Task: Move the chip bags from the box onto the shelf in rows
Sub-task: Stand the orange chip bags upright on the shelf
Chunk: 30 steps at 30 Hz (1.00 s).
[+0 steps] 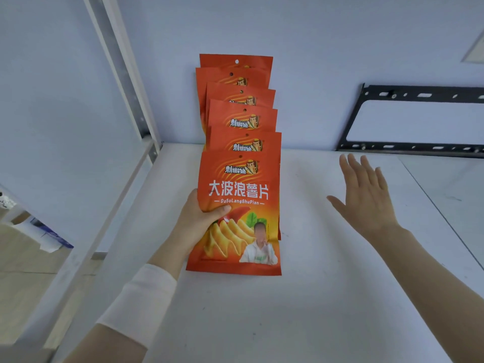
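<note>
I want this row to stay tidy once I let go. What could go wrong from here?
The left hand grips the front chip bag only at its left edge, and the open right hand is well clear of it, so on release the bag may twist or slump forward. The bags behind it sit unevenly, tops offset sideways, with the rearmost bag against the wall; a nudge could skew the row.
</note>
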Tool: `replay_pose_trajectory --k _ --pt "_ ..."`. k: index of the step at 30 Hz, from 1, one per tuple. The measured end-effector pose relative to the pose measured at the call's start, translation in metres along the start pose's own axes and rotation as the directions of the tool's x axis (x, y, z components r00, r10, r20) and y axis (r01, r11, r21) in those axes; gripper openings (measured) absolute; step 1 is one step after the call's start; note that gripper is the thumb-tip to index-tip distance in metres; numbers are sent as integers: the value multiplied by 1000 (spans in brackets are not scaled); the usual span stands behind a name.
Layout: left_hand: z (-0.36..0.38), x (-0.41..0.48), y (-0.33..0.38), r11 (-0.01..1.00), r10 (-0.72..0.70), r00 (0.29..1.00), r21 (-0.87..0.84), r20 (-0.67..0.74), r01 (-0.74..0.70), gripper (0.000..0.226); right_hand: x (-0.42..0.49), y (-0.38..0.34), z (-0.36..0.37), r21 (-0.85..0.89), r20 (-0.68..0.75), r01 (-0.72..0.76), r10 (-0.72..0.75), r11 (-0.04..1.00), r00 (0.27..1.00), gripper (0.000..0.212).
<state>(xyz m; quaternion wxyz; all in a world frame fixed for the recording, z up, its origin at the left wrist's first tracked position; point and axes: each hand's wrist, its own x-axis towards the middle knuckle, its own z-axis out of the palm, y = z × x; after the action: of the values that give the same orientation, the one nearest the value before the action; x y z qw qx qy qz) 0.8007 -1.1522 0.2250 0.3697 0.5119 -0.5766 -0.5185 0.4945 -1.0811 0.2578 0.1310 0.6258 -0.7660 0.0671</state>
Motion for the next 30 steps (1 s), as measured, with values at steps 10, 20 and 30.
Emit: replay_pose_trajectory --k 10,20,30 --pt "11 -5 7 978 59 990 208 -125 -32 94 0 -3 0 -32 54 18 -17 999 998 81" --pt "12 -14 17 892 128 985 447 -116 -64 69 1 -10 -6 -52 75 26 -22 998 997 79" --pt "79 -12 47 335 532 734 692 421 -639 62 -61 11 -5 32 53 -70 69 997 996 76"
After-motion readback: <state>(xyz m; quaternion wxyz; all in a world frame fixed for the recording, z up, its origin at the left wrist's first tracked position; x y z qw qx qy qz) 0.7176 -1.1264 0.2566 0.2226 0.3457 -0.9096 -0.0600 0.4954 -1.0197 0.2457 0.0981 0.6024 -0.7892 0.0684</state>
